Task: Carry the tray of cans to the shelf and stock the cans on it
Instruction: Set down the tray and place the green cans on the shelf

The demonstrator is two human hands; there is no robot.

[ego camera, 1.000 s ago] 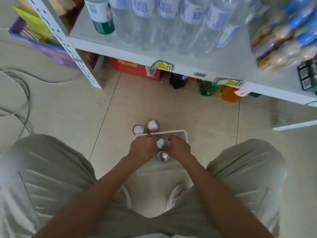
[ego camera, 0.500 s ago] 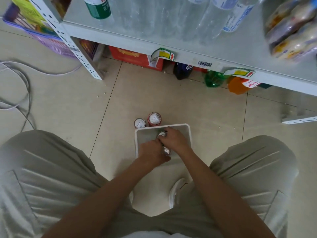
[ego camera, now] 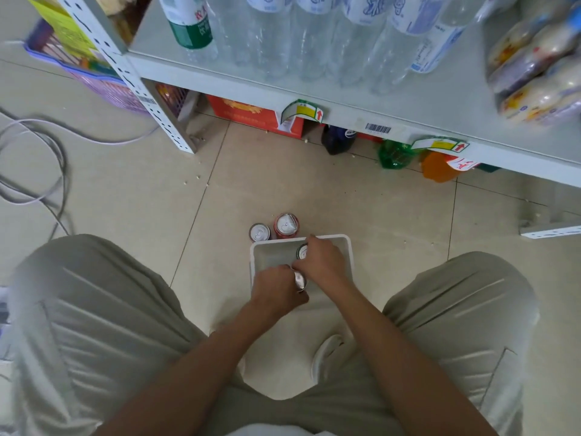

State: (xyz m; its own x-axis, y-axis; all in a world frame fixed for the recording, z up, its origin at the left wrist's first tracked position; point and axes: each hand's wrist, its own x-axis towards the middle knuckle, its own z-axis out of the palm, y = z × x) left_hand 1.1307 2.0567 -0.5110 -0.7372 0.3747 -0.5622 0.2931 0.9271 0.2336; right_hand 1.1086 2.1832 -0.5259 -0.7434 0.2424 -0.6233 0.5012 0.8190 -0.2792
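Head view, crouched person. Compared with half a second earlier, the shallow white plastic tray (ego camera: pixel 345 247) lies in the same spot on the floor, and both hands have remained inside it. The left hand (ego camera: pixel 275 286) has closed more firmly around a silver-topped can (ego camera: pixel 300 281), which now appears tipped, its lid facing sideways towards the right hand. The right hand (ego camera: pixel 320 261) has moved towards the tray's far rim and covers a second silver-topped can (ego camera: pixel 302 251). Its grip is curled over that can; whether it has fully clenched it cannot be told. The left grip is grasping its can.

Two more cans stand upright on the floor just beyond the tray's far rim: a red can with a silver lid (ego camera: pixel 286 226) and, touching it on the left, a silver can (ego camera: pixel 259 232). Neither has moved.

Judgement: the tray seems to have been carried to the shelf already, and unloading is under way. No can from the tray is seen on a shelf yet, so stocking is at an early stage.

The surface is a beige tiled floor (ego camera: pixel 314 184), scattered with small crumbs. Ahead stands a grey metal shelf (ego camera: pixel 361 113) carrying clear water bottles (ego camera: pixel 314 36) and wrapped packets (ego camera: pixel 540 64). Beneath it are a red carton (ego camera: pixel 248 113) and dark, green and orange bottles. A purple basket (ego camera: pixel 103 86) and loose cables (ego camera: pixel 34 158) lie at left.
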